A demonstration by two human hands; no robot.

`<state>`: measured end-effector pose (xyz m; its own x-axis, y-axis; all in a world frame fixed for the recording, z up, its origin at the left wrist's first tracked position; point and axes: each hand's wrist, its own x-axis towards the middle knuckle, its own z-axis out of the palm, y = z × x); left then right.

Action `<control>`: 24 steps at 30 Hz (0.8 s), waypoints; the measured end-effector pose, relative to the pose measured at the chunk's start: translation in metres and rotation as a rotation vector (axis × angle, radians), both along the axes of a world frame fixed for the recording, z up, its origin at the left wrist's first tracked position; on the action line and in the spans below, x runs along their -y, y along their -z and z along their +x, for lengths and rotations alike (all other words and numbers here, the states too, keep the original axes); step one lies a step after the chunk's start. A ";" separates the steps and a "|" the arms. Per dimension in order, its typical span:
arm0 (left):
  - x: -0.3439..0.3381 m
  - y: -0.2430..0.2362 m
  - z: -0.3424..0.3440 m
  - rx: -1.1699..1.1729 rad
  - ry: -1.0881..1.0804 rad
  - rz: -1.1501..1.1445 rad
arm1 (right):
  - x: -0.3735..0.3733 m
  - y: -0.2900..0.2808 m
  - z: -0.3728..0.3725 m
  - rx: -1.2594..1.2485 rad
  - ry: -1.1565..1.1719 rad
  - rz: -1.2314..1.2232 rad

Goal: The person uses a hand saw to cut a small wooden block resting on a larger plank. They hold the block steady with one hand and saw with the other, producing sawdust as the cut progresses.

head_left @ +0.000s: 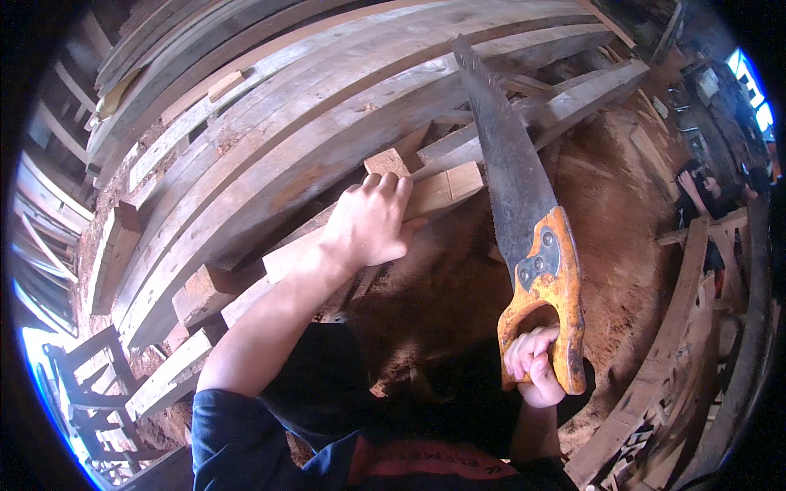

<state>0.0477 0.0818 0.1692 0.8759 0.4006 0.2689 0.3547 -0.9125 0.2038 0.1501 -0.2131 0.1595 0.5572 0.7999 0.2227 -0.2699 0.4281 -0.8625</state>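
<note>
In my right hand (536, 360) is a handsaw (512, 159), its fingers wrapped through the worn yellow-orange handle (566, 299). The wide dark blade points away from me, toothed edge on the left. My left hand (372, 217) grips a squared length of timber (446, 190) from above, fingers curled over its far side. A thin line crosses the timber near its right end. The blade passes close by that end; whether they touch I cannot tell. Just beyond my left knuckles a short wood block (386, 164) shows its cut end.
Long weathered beams (327, 123) lie stacked across the far side. Another beam (585, 102) sticks out behind the blade. Brown sawdust (606, 221) covers the ground on the right. Curved planks (655, 385) line the right edge. Another person (708, 196) is at the far right.
</note>
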 end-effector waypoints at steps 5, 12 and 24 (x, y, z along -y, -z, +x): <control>0.002 -0.001 0.004 -0.014 -0.007 0.023 | -0.002 0.001 -0.006 0.063 0.036 -0.155; 0.002 -0.003 0.004 -0.046 -0.014 0.045 | 0.008 0.010 -0.001 0.390 0.180 -0.339; 0.000 -0.001 0.004 -0.033 -0.020 0.041 | 0.012 0.012 -0.005 0.346 0.238 -0.454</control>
<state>0.0520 0.0817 0.1701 0.8764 0.4072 0.2569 0.3788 -0.9125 0.1542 0.1451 -0.2255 0.1472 0.6887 0.7196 0.0889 0.1162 0.0114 -0.9932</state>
